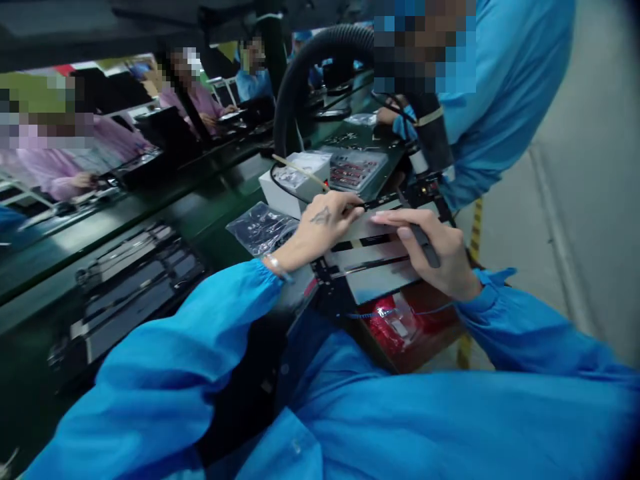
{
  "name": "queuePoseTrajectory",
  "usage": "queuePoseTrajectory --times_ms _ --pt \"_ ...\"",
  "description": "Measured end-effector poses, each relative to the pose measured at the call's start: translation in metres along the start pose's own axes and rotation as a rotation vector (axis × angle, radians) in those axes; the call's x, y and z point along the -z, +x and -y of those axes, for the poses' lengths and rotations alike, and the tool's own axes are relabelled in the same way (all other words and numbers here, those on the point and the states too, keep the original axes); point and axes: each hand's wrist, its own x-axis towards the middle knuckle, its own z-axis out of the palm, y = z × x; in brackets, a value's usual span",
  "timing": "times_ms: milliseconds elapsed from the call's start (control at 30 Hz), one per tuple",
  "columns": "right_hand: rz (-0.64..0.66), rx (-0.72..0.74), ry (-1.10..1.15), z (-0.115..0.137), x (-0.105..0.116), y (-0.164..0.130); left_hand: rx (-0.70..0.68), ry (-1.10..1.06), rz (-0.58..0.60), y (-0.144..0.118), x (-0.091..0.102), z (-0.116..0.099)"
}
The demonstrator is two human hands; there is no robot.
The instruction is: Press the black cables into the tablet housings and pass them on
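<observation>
An opened flat electronic device (373, 257), with pale grey panels and black strips, lies slanted in front of me. My left hand (325, 223) is over its far left edge, thumb and fingers curled together; whatever they pinch is hidden. Above the device's right part is my right hand (437, 250), with dark tweezers (425, 245) gripped between thumb and fingers. Its index fingertip reaches toward my left fingertips. Near the device's far right corner, a small circuit board (425, 192) shows tiny lights.
A white box (295, 177) and a clear parts tray (355, 168) stand beyond my left hand. A plastic bag (263, 228) lies left of it. Another opened device (143, 287) rests on the green bench. A ribbed hose (285, 100) arches overhead. A co-worker's sleeve (505, 107) is close at right.
</observation>
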Motion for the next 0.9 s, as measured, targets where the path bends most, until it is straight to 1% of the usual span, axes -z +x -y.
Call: queuePoseTrajectory --times_ms 100,167,233,300,433,533,600,700,800,900 --pt "0.135 -0.076 -0.121 -0.029 0.036 -0.009 0.016 -0.241 0.088 0.035 -0.048 0.003" --pt "0.198 -0.144 -0.178 -0.042 0.058 -0.012 0.010 -0.356 0.147 0.053 -0.074 0.000" --pt "0.236 -0.195 -0.213 -0.049 0.077 -0.014 -0.022 -0.447 0.179 0.067 -0.093 -0.006" --pt "0.263 -0.213 -0.247 -0.052 0.093 -0.015 -0.057 -0.527 0.201 0.079 -0.106 -0.012" --pt "0.286 -0.224 -0.327 -0.057 0.118 -0.010 -0.065 -0.659 0.201 0.101 -0.125 -0.023" --pt "0.300 -0.265 -0.338 -0.061 0.132 0.000 -0.022 -0.738 0.202 0.114 -0.136 -0.027" --pt "0.316 -0.294 -0.332 -0.064 0.139 0.008 0.003 -0.780 0.196 0.118 -0.141 -0.028" --pt "0.355 -0.297 -0.366 -0.066 0.145 0.016 0.031 -0.823 0.183 0.118 -0.144 -0.029" --pt "0.406 -0.295 -0.420 -0.065 0.149 0.020 0.028 -0.858 0.195 0.118 -0.144 -0.032" --pt "0.386 -0.355 -0.453 -0.060 0.149 0.024 0.025 -0.876 0.203 0.118 -0.143 -0.033"
